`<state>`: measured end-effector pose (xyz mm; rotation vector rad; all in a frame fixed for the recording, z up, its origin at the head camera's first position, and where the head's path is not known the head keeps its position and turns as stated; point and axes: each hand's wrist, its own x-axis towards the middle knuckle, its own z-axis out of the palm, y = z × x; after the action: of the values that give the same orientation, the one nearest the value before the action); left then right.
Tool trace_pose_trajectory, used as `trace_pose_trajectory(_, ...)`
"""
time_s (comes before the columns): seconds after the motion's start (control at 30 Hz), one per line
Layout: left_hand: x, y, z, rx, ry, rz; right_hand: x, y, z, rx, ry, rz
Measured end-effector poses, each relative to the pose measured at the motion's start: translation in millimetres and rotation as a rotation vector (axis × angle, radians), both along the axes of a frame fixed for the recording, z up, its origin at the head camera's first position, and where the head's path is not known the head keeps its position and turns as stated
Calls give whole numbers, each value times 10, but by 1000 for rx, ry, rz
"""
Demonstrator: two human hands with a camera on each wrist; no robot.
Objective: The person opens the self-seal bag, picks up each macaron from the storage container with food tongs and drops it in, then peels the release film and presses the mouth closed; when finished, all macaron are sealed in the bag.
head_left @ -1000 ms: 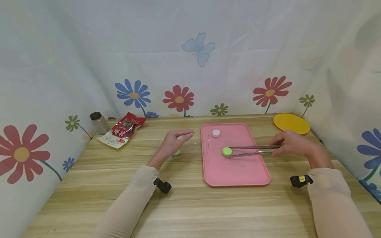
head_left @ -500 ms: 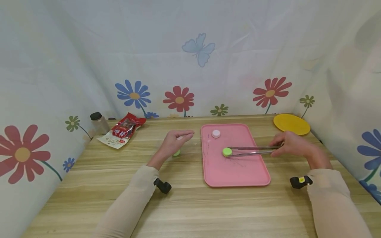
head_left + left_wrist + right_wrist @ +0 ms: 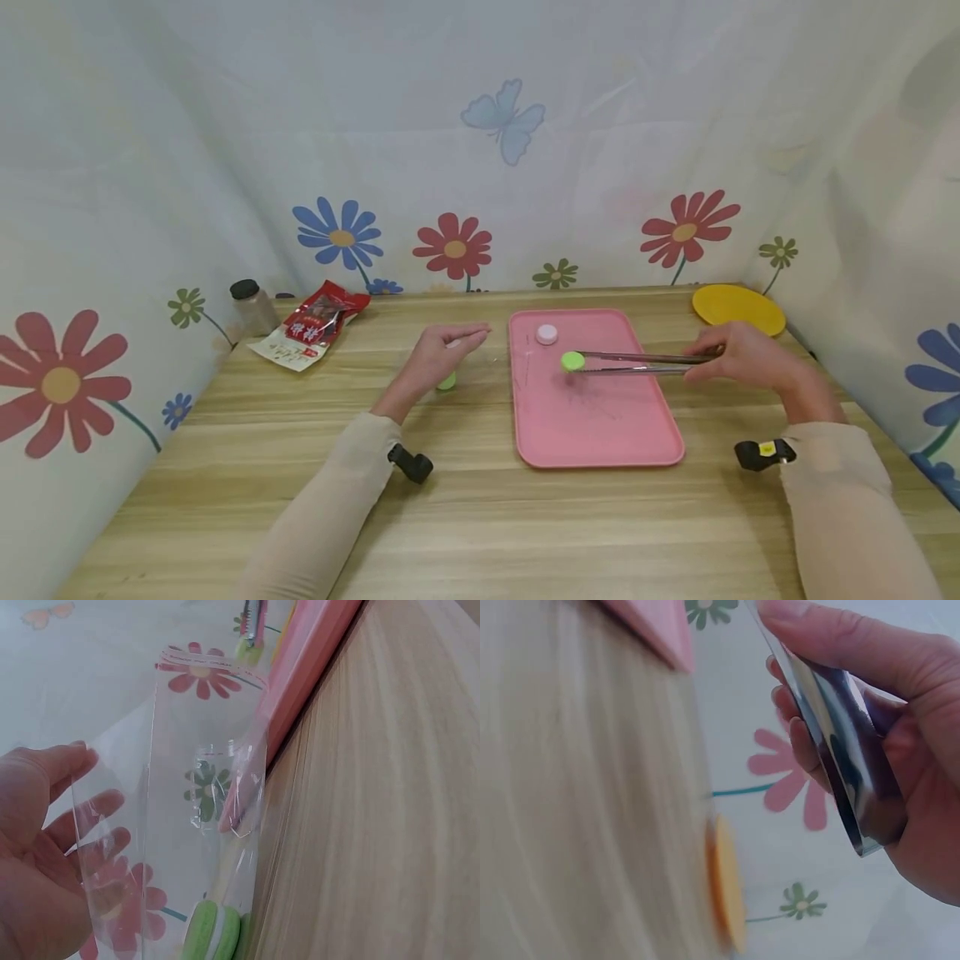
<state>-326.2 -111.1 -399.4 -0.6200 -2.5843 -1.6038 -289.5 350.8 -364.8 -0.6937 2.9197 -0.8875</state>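
My right hand (image 3: 746, 358) grips metal tongs (image 3: 637, 358), whose tips pinch a green macaron (image 3: 573, 362) just above the pink tray (image 3: 600, 433). In the right wrist view the folded end of the tongs (image 3: 855, 765) lies against the palm. A pale pink macaron (image 3: 547, 334) rests on the tray's far left part. Left of the tray, my left hand (image 3: 441, 354) holds a clear plastic bag (image 3: 202, 765) by its side, thumb on one face and fingers seen through the film. Low in the bag sits another green macaron (image 3: 212, 931), partly hidden behind the hand in the head view.
A red and white snack packet (image 3: 315, 325) and a jar with a black lid (image 3: 253, 308) stand at the table's back left. A yellow plate (image 3: 738, 308) lies at the back right. A floral curtain (image 3: 420, 150) hangs behind the wooden table (image 3: 480, 533).
My right hand has raised the tongs slightly, lifting the green macaron off the tray; its shadow now shows below. The left hand keeps its place with the bag.
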Motion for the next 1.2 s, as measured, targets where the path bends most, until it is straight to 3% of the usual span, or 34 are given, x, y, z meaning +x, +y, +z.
trace_pose_trajectory(0.3,-17,-45,8,-57,1,1,40,-377,181,-4,143,79)
trace_pose_trajectory(0.43,-10,-71,14,-70,-9,2,14,-656,223,28,126,116)
trace_pose_trajectory(0.53,-19,-92,22,-75,-7,-33,0,-879,236,47,102,151)
trace_pose_trajectory(0.77,-101,-166,65,-101,-13,-132,-71,-1411,231,115,203,217)
trace_pose_trajectory(1.2,-120,-182,117,-110,-39,-122,-198,-2145,170,118,67,266)
